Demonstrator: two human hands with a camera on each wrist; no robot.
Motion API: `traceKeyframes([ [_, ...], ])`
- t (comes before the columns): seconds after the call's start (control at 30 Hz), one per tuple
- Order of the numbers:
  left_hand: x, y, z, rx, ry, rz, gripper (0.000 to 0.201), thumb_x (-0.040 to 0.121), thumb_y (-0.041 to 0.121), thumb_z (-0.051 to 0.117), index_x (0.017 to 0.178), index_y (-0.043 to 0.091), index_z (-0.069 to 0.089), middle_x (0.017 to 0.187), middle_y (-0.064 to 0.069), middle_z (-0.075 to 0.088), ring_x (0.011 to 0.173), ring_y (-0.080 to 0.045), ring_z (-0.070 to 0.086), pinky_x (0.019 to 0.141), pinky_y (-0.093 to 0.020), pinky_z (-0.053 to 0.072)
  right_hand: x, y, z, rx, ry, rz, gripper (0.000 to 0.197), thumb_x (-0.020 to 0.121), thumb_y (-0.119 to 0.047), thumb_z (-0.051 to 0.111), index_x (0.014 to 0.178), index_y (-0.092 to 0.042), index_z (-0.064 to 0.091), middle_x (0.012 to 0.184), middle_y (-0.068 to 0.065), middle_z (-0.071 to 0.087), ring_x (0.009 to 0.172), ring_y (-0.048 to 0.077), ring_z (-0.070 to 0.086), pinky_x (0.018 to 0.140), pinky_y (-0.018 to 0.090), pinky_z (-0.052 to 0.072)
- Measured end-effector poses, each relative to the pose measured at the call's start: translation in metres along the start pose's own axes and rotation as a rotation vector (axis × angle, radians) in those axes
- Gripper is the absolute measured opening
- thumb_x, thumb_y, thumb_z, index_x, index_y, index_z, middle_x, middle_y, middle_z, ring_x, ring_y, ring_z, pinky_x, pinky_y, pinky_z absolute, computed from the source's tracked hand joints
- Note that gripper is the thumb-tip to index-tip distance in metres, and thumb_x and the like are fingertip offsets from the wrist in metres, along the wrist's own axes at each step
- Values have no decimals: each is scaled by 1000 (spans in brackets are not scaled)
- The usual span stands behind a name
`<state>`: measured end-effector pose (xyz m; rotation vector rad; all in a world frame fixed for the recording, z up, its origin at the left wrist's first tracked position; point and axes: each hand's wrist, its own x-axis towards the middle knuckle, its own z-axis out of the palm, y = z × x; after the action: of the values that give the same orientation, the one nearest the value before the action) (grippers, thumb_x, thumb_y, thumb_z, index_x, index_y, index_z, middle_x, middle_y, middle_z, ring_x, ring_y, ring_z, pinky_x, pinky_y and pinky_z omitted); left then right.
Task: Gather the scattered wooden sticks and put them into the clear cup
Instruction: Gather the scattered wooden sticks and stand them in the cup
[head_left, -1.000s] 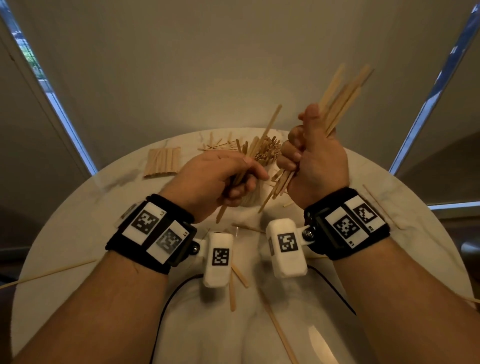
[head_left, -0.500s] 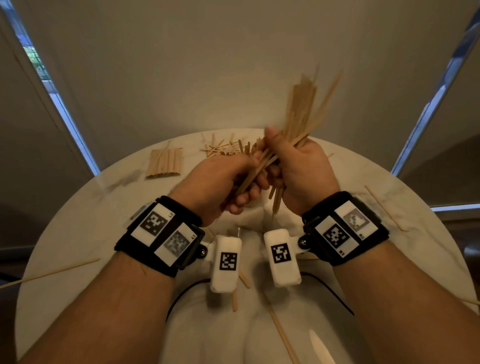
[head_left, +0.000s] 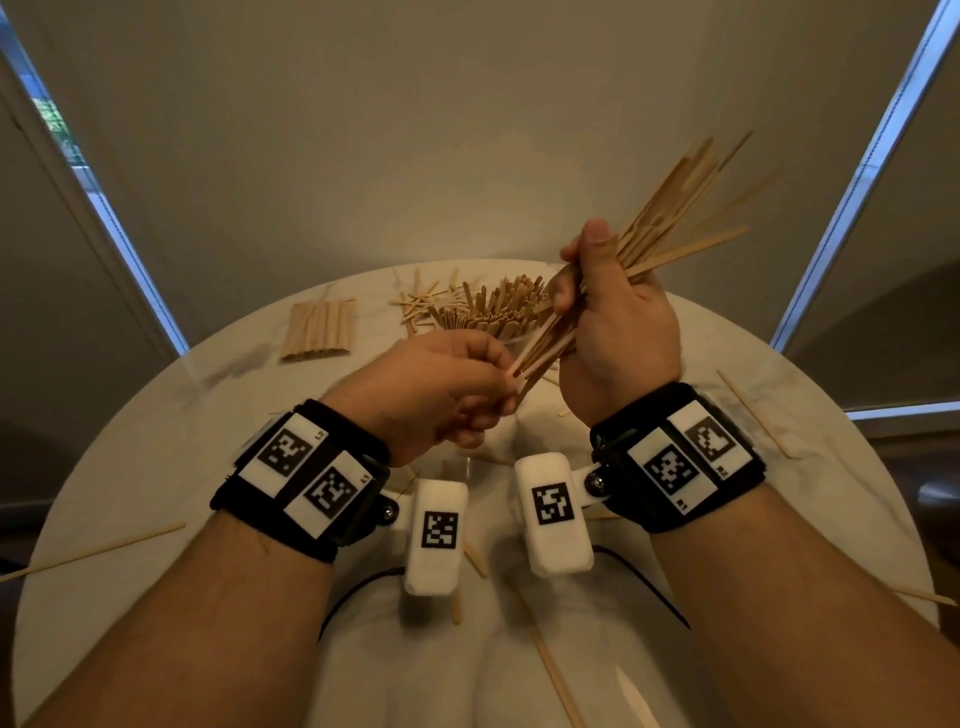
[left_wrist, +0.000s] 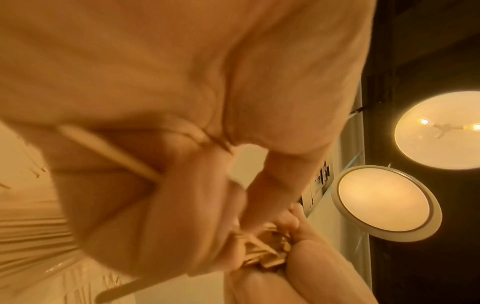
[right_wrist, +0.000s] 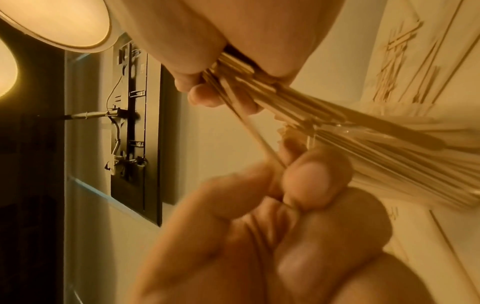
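Observation:
My right hand (head_left: 579, 283) grips a thick bundle of long wooden sticks (head_left: 670, 218) above the table, its tops fanning up to the right. My left hand (head_left: 496, 382) pinches the lower ends of that bundle (head_left: 540, 348). In the right wrist view its thumb and finger hold one thin stick (right_wrist: 257, 139) that runs up into the bundle (right_wrist: 291, 100). In the left wrist view another stick (left_wrist: 111, 153) lies across the left palm. The clear cup (head_left: 506, 340) stands just behind the hands, packed with sticks (head_left: 493, 309) and partly hidden.
The round white table (head_left: 805, 499) carries a neat stack of sticks (head_left: 319, 330) at the back left and a loose heap (head_left: 415, 301) beside the cup. Single sticks lie at the right (head_left: 753, 413), the left edge (head_left: 104, 551) and near me (head_left: 550, 675).
The hands, apart a second ago, have come together. The right hand's bundle swung upright and now leans right. The left hand has dropped to pinch its lower ends.

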<state>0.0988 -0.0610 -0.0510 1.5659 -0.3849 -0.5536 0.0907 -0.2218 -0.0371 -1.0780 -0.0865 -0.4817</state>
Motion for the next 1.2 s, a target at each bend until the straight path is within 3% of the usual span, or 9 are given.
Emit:
traceKeyframes([
  [0.07, 1, -2, -1, 17, 7, 34, 13, 88, 8, 73, 97, 7, 64, 76, -9, 65, 58, -14, 57, 49, -24, 48, 1, -2, 0, 77, 10, 22, 33, 106, -36, 55, 84, -14, 64, 55, -2, 51, 50, 12, 47, 53, 28, 41],
  [0.2, 4, -7, 0, 42, 84, 39, 27, 73, 26, 83, 88, 11, 66, 68, -5, 65, 57, -14, 61, 51, -23, 52, 3, -3, 0, 148, 14, 3, 33, 107, -35, 53, 84, -12, 63, 54, -2, 47, 54, 13, 47, 60, 31, 42],
  [0.33, 9, -11, 4, -4, 148, 45, 34, 69, 28, 86, 91, 11, 66, 68, -4, 65, 56, -13, 60, 49, -22, 50, 1, -5, 0, 270, -103, 113, 36, 105, -42, 54, 82, -15, 61, 57, -1, 45, 62, 18, 59, 67, 36, 52],
  [0.47, 8, -11, 6, 51, 170, -51, 57, 58, 49, 93, 92, 11, 67, 77, -8, 68, 67, -20, 69, 58, -29, 56, 1, -10, -4, 259, -203, 144, 44, 105, -48, 52, 74, -17, 55, 54, -4, 35, 43, 10, 35, 47, 26, 35],
  [0.57, 5, -11, 9, 107, 127, -193, 75, 59, 64, 86, 106, 8, 72, 94, -12, 78, 79, -25, 76, 65, -33, 60, 2, -11, -5, 231, -222, 102, 48, 104, -49, 51, 67, -18, 48, 53, -3, 32, 42, 11, 28, 46, 26, 28],
  [0.67, 3, -9, 13, -85, 36, -258, 66, 78, 51, 75, 119, 0, 67, 100, -19, 76, 83, -26, 75, 64, -29, 61, 1, -6, -3, 204, -222, 101, 49, 103, -46, 55, 64, -18, 43, 54, -2, 32, 44, 13, 32, 49, 28, 34],
  [0.9, 5, -9, 4, -381, -22, -304, 50, 78, 18, 65, 125, -1, 61, 97, -21, 71, 91, -34, 72, 82, -39, 63, 1, -6, -6, 7, -337, 206, 45, 96, -43, 67, 65, -19, 46, 56, -1, 38, 52, 18, 41, 61, 37, 45],
  [1.1, 5, -15, 11, -277, -103, -214, 11, 94, 6, 61, 105, 5, 61, 78, -5, 48, 61, -13, 45, 49, -22, 41, -2, -10, -3, 111, -239, 194, 52, 99, -54, 58, 63, -20, 41, 55, -2, 31, 48, 14, 34, 54, 33, 46],
  [1.2, 6, -17, 14, -336, -81, -173, 14, 98, 14, 56, 100, 3, 64, 78, -7, 47, 60, -13, 43, 47, -21, 40, -3, -10, -2, 166, -275, 201, 51, 99, -53, 56, 65, -19, 42, 57, -1, 31, 50, 14, 34, 55, 31, 45],
])
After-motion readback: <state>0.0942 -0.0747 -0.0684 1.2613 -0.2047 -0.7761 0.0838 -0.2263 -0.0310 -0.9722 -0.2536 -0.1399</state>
